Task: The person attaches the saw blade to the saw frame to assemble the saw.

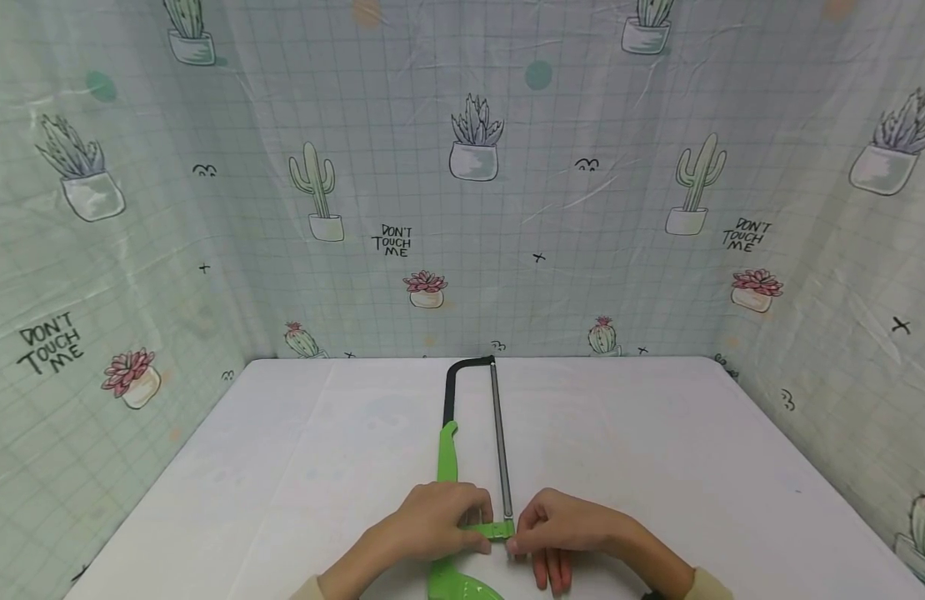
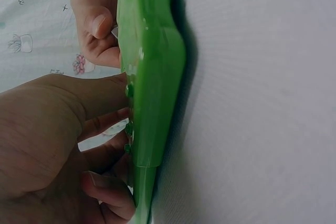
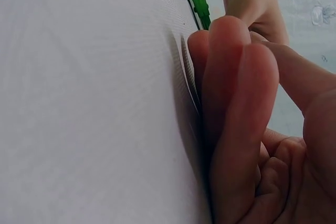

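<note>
Lime green and black, the hacksaw (image 1: 447, 458) is lying on the white table (image 1: 320, 467) in the head view, its blade (image 1: 500, 442) running away from me; my left hand (image 1: 438, 521) is gripping the near crossbar (image 1: 498, 530), my right hand (image 1: 571, 521) pinching at its end. From the left wrist, my fingers (image 2: 107, 195) are touching the saw's green plastic (image 2: 152, 82). From the right wrist, my own fingers are hiding the pinched part.

Head view looks forward, down; close wrist views seemingly share the hacksaw (image 2: 153, 87).
</note>
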`<action>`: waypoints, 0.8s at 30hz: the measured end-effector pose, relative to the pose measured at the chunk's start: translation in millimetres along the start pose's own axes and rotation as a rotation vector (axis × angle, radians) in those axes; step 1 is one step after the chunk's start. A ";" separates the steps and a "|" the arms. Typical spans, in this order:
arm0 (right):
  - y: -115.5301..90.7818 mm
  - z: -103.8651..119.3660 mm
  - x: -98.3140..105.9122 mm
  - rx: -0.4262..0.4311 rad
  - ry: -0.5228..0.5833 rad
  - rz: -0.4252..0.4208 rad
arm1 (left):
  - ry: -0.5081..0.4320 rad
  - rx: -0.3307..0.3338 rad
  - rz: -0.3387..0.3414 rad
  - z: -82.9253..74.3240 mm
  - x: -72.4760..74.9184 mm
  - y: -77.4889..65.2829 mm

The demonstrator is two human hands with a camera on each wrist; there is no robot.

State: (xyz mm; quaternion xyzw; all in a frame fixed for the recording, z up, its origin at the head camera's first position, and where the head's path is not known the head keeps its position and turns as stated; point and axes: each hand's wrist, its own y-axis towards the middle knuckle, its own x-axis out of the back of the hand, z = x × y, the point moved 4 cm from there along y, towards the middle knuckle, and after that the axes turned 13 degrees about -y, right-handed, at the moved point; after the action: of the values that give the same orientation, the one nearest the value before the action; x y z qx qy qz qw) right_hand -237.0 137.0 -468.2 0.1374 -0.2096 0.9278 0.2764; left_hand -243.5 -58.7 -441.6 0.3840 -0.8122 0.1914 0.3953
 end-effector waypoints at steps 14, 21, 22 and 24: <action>0.1 1.5 -0.3 0.002 -0.002 -0.009 | -0.011 0.001 -0.005 3.6 -2.1 0.9; 0.3 3.9 -2.4 -0.024 -0.005 -0.045 | -0.013 -0.004 -0.003 2.9 -1.5 1.0; 0.4 4.0 -2.6 -0.026 -0.006 -0.049 | -0.012 -0.006 -0.004 2.8 -1.4 1.1; 0.5 4.0 -2.6 -0.023 -0.006 -0.053 | -0.009 -0.009 -0.006 2.5 -1.2 1.3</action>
State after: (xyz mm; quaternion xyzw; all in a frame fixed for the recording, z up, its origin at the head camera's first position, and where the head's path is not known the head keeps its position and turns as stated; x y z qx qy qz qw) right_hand -234.7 133.6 -465.8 0.1427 -0.2172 0.9173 0.3018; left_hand -245.3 -58.8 -444.1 0.3856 -0.8136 0.1847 0.3940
